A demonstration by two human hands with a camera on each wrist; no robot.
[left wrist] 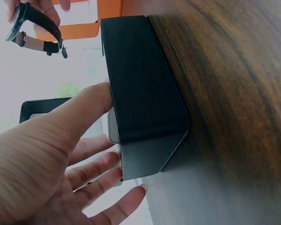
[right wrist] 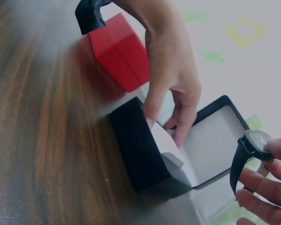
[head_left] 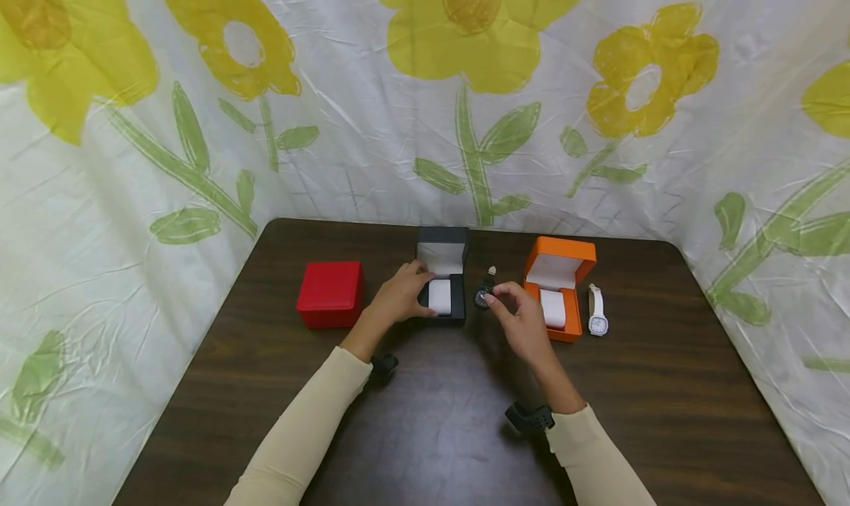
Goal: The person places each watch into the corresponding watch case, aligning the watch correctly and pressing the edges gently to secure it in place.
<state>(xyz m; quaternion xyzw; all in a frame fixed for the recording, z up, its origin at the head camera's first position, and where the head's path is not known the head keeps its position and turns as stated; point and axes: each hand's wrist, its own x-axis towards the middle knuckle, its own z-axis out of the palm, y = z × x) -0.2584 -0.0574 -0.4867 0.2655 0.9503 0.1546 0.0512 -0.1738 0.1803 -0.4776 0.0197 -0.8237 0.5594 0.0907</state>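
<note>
A black watch box (head_left: 457, 299) stands with its lid raised and a white cushion (head_left: 440, 297) inside. My left hand (head_left: 401, 293) reaches into the box from the left, thumb and fingers pinching the cushion at its left end. To the right of the box, my right hand (head_left: 522, 320) holds a black wristwatch (head_left: 481, 298) by its round case, between thumb and fingers. Its dark strap (right wrist: 238, 161) hangs down in the right wrist view. An orange watch box (head_left: 564, 330), lid up with a white cushion (head_left: 553, 308), stands beside the right hand.
A closed red box (head_left: 330, 292) stands on the dark wooden table (head_left: 425, 432), left of the left hand. Right of the orange box lies a white wristwatch (head_left: 598, 321). A flowered curtain (head_left: 372, 174) hangs behind the table's back edge.
</note>
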